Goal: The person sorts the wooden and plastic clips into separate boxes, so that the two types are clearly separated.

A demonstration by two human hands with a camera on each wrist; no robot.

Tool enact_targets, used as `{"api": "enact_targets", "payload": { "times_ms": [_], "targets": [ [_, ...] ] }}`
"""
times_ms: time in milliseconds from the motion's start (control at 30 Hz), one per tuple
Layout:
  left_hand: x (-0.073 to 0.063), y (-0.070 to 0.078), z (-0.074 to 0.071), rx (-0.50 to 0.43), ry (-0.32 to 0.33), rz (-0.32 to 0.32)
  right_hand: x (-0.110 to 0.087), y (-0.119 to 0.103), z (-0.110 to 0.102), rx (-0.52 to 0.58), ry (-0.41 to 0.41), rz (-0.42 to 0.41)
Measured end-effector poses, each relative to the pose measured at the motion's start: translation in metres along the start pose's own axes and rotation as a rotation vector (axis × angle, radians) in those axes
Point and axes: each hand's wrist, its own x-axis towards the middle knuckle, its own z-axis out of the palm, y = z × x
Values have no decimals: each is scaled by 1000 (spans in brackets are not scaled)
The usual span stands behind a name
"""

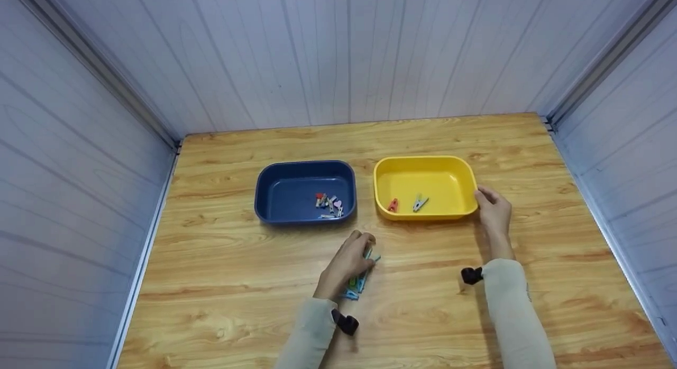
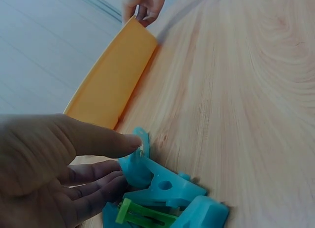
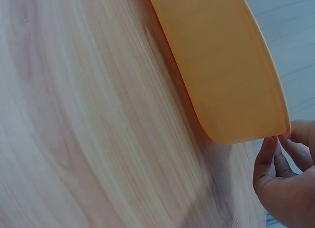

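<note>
In the head view, my left hand is over a small pile of clothespins on the table, just in front of the two bins. Its thumb and fingers pinch a light-blue clothespin at one end, seen close in the left wrist view. Against it lie a green clothespin and another blue clothespin. My right hand grips the right rim of the yellow bin, thumb and fingers on either side of the edge. Inside that bin are a red clothespin and a grey-blue clothespin.
Left of the yellow bin stands a dark blue bin, holding several small decorated wooden clips in its right part. The wooden table is bounded by pale panel walls at the back and both sides.
</note>
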Motion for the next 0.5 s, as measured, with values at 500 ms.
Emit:
{"api": "enact_targets", "payload": {
  "times_ms": [500],
  "targets": [
    [-1, 0, 1, -14, 18, 69, -3, 2, -1, -40, -11, -51]
  ]
}}
